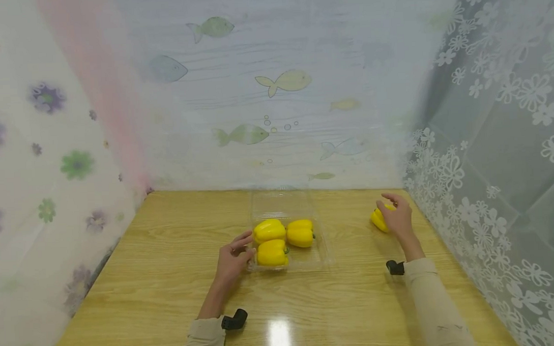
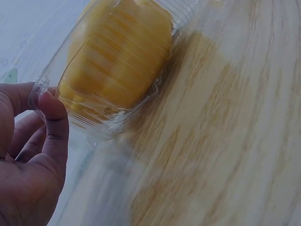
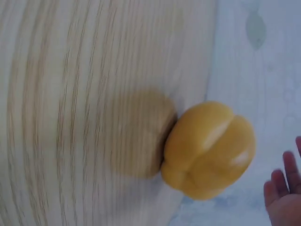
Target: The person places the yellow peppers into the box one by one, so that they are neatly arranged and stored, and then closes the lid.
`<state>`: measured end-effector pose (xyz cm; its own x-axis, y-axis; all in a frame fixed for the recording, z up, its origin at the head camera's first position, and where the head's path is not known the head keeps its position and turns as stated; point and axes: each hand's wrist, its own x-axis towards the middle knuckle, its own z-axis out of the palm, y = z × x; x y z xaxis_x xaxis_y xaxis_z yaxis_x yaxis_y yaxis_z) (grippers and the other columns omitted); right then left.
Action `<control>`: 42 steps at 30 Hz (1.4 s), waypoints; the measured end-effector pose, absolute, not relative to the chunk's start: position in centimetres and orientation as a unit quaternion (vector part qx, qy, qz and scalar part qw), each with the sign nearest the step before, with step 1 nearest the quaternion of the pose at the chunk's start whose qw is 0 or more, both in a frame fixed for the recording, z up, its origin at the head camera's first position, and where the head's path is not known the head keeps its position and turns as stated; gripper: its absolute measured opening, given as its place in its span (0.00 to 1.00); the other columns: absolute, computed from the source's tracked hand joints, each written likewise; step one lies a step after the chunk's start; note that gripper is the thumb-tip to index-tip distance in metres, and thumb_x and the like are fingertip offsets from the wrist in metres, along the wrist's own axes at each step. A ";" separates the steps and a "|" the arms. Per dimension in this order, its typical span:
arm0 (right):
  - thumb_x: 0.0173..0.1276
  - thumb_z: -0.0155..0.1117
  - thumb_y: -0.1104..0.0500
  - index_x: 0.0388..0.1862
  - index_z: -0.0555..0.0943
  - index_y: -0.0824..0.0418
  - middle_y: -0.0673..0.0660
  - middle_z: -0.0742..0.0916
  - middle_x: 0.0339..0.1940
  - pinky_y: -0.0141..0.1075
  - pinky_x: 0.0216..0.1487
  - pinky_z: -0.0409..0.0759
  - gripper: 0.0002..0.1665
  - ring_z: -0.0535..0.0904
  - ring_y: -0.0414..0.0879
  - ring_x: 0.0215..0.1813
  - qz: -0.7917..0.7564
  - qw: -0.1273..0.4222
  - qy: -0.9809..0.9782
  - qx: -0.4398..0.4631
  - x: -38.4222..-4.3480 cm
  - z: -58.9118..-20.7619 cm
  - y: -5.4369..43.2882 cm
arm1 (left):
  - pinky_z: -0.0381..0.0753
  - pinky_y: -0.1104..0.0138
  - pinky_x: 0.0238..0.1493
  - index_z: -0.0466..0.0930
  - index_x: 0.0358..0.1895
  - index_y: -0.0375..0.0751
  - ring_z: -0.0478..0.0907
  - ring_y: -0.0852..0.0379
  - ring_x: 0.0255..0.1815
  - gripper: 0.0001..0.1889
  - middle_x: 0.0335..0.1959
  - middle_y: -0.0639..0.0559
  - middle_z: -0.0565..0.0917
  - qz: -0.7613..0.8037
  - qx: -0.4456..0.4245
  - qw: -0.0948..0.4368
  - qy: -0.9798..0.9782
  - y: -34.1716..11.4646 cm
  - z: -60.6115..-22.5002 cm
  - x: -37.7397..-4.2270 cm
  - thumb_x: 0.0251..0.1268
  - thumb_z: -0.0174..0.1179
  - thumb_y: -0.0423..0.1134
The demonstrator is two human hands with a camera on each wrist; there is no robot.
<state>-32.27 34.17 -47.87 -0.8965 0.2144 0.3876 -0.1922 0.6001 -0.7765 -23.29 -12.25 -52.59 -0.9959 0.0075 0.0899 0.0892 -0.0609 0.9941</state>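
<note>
- The person's left hand [image 1: 232,263] is at the left side of a clear plastic container [image 1: 309,261], pinching its edge between thumb and fingers; the left wrist view shows the thumb pressed on the rim.
- Three yellow bell peppers sit inside that container: one at the far left [image 1: 269,231], one at the near left [image 1: 271,253], and one just to the right [image 1: 300,234]. They lie on their sides, the green stem of the near-left one facing right.
- The container's ridged far part reaches toward the back wall; I can't tell how steeply it stands.
- A fourth pepper, the lone yellow one [image 1: 377,220], rests on the wooden table [image 1: 170,258], well to the right of the container.
- The right hand [image 1: 399,217] is just beside this lone pepper, its fingers loosely extended; from the right wrist, a gap shows between fingers and pepper.
- Both arms wear beige sleeves [image 1: 437,300], with a small black device [image 1: 235,319] at each wrist.
- Behind the table hangs a pale sheet printed with fish [image 1: 292,81]; a flowered curtain [image 1: 77,164] is on the left, and a white lacy one [image 1: 451,172] on the right.
</note>
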 end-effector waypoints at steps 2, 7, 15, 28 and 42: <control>0.73 0.64 0.60 0.65 0.75 0.74 0.76 0.72 0.69 0.62 0.74 0.57 0.27 0.61 0.71 0.73 0.427 0.207 -0.880 -0.022 -32.7 -47.8 34.9 | 0.77 0.75 0.31 0.82 0.59 0.27 0.76 0.57 0.40 0.19 0.70 0.43 0.76 -0.729 -0.040 0.027 -0.683 -12.3 -52.6 -23.3 0.65 0.64 0.24; 0.72 0.62 0.56 0.75 0.60 0.77 0.81 0.62 0.74 0.67 0.76 0.45 0.41 0.51 0.75 0.77 0.366 0.115 -0.923 -0.041 -32.8 -47.5 35.9 | 0.76 0.75 0.30 0.82 0.58 0.26 0.76 0.58 0.39 0.19 0.70 0.41 0.76 -0.732 -0.044 0.029 -0.680 -12.4 -52.7 -23.4 0.64 0.65 0.23; 0.77 0.55 0.49 0.79 0.49 0.77 0.82 0.57 0.77 0.68 0.74 0.55 0.47 0.50 0.78 0.76 0.307 0.010 -0.951 -0.029 -32.1 -46.8 36.3 | 0.76 0.75 0.29 0.82 0.58 0.26 0.76 0.59 0.38 0.19 0.70 0.42 0.76 -0.728 -0.043 0.030 -0.684 -12.3 -53.0 -23.4 0.64 0.65 0.23; 0.72 0.66 0.51 0.57 0.81 0.77 0.78 0.83 0.55 0.56 0.49 0.83 0.29 0.82 0.69 0.51 0.297 -0.018 -0.955 0.013 -30.8 -45.7 36.1 | 0.77 0.75 0.31 0.82 0.59 0.26 0.76 0.59 0.39 0.19 0.70 0.42 0.76 -0.730 -0.043 0.032 -0.681 -12.3 -52.9 -23.4 0.64 0.64 0.23; 0.71 0.69 0.52 0.81 0.50 0.71 0.81 0.55 0.78 0.71 0.70 0.59 0.53 0.51 0.81 0.75 0.393 -0.005 -0.917 0.065 -31.3 -48.5 35.0 | 0.77 0.74 0.30 0.80 0.61 0.27 0.75 0.60 0.33 0.19 0.72 0.42 0.74 -0.726 -0.059 0.026 -0.684 -12.5 -53.1 -23.5 0.66 0.63 0.24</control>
